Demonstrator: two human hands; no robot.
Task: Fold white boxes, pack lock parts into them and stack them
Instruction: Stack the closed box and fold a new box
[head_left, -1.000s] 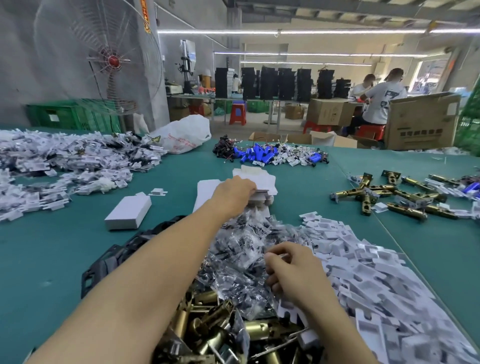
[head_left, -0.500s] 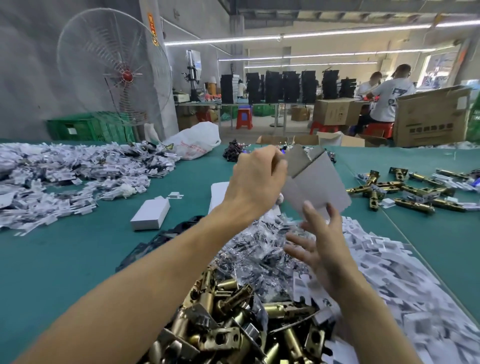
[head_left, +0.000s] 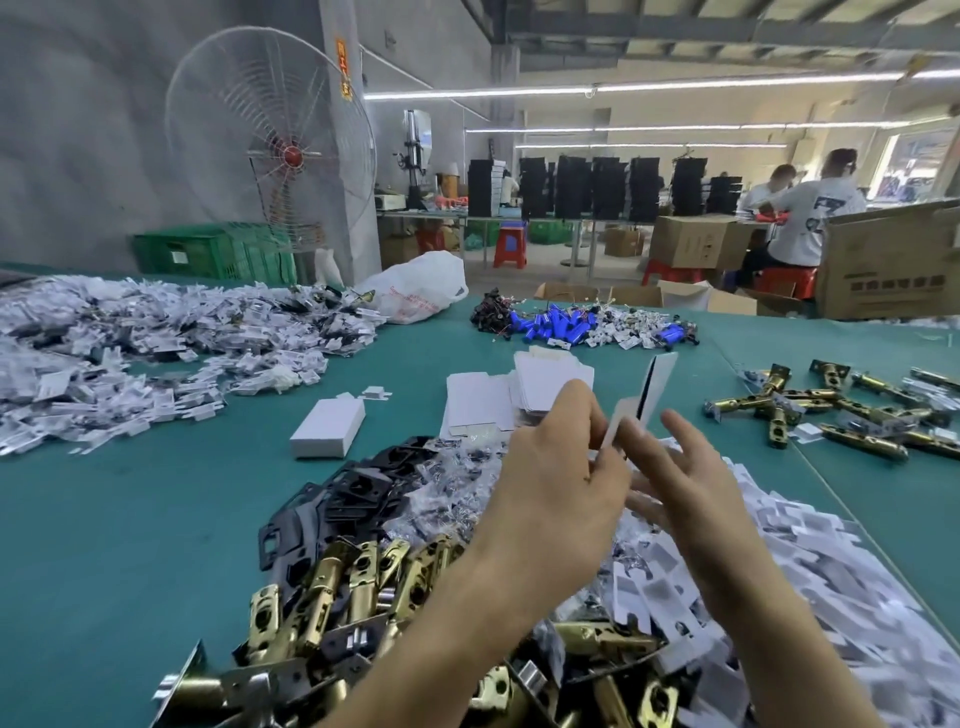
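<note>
A flat white box held up between two hands

The left hand (head_left: 556, 467) pinches the bottom end of the box (head_left: 660, 382). The right hand (head_left: 685, 467) is just beside it, fingers spread wide, holding nothing. The box stands upright in the air, just right of the stack of flat boxes (head_left: 550, 379).

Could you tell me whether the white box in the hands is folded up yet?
Not yet: the white box is a nearly flat blank, seen edge-on with a dark slit between its panels, pinched by the left hand.

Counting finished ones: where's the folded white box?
Head view: the box lies left of centre on the table, between the flat blanks and the left paper pile.
</note>
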